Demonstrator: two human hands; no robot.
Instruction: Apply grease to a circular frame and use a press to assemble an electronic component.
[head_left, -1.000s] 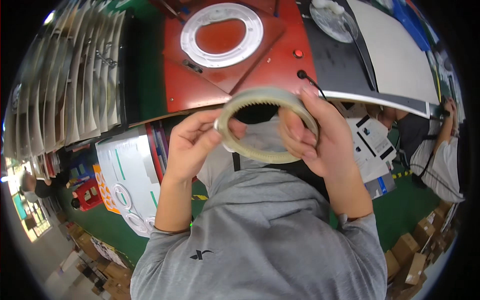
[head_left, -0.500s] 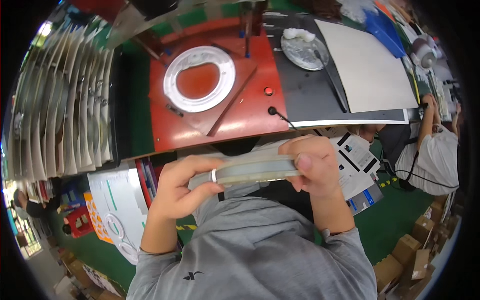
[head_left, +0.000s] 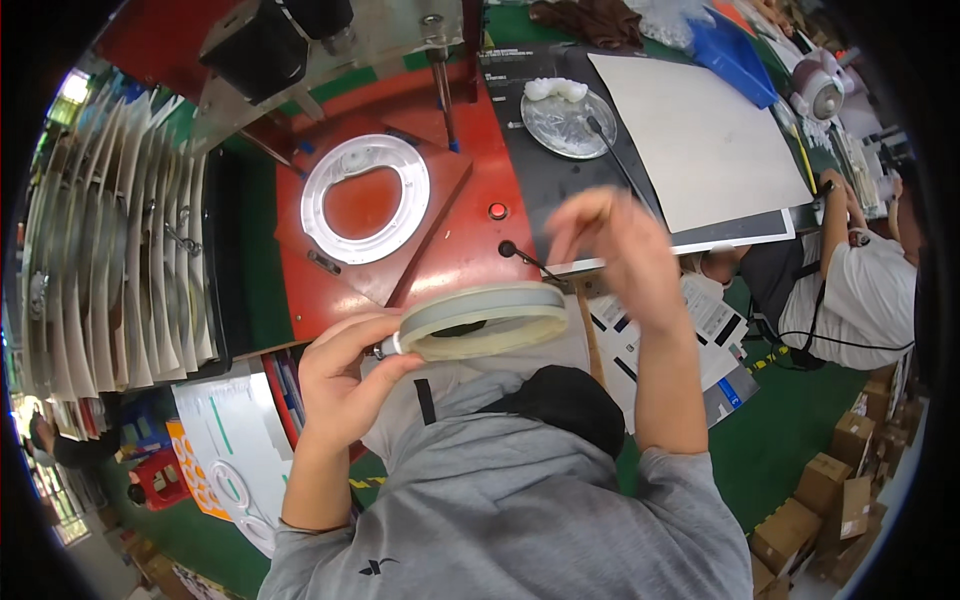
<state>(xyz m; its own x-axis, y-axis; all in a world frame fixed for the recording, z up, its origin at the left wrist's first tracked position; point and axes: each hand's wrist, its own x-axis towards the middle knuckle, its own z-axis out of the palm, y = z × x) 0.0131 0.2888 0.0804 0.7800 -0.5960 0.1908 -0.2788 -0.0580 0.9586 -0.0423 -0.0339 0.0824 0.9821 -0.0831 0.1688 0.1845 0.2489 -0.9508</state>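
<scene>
Tilted in front of my body is a pale yellowish ring [head_left: 484,346] with a grey band round its side. My left hand [head_left: 345,375] is closed on its left end, thumb and fingers pinching near a small metal fitting [head_left: 388,345]. My right hand [head_left: 625,255] is up off the ring to the right, blurred by motion, its fingers bent and apart with nothing visible in them. Beyond that hand, a round dish [head_left: 570,122] carries a white wad [head_left: 556,90], and a dark thin-handled tool [head_left: 618,158] rests with its tip at the dish.
A white ring-shaped part [head_left: 315,205] sits on the red machine base [head_left: 470,265], near a red button [head_left: 498,211]. At left stand several upright sheets [head_left: 100,250]. A large pale board [head_left: 705,140] and a blue tray [head_left: 735,60] lie far right. Another person [head_left: 850,270] is at right.
My right hand has let go of the ring and moved up and right. The ring, now held by my left hand alone, has tipped so its opening shows. The view has shifted slightly.
</scene>
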